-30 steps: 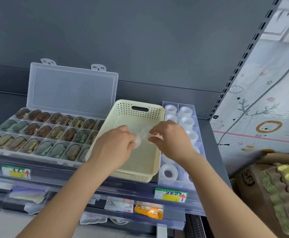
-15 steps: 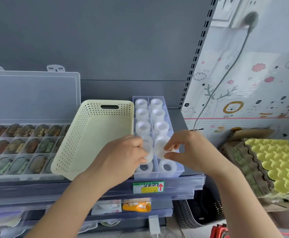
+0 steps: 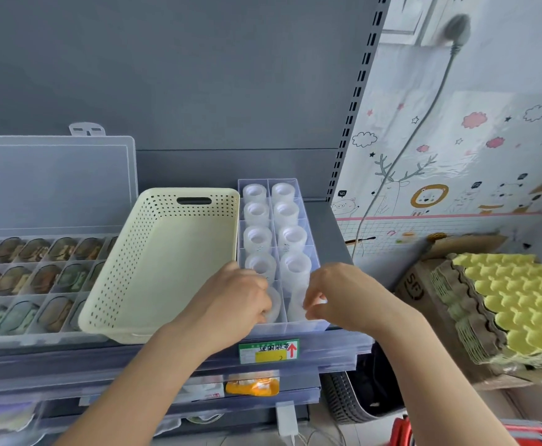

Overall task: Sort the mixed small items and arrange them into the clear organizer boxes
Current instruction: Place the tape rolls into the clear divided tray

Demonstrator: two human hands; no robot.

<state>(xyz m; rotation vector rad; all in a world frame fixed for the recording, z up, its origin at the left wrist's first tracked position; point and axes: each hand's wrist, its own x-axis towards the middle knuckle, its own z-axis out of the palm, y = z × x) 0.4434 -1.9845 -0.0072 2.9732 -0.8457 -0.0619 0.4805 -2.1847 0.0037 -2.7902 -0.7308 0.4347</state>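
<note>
Left hand (image 3: 231, 304): fingers curled round a tape roll (image 3: 273, 305) (lower centre of frame).
Right hand (image 3: 343, 297): pinches the neighbour roll (image 3: 296, 300).
Clear box (image 3: 298, 328): both rolls inside, front compartments.

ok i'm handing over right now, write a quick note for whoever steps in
Left hand: fingers curled round the front left roll, which sits low in its slot of the clear box.
Right hand: fingertips at the front right roll; blur hides whether it grips.
Done: eight other rolls stand in the four rows behind, in two columns.
The basket lies against the box's left side.
Left: seat both front rolls, let go, then look for anything unsorted.
</note>
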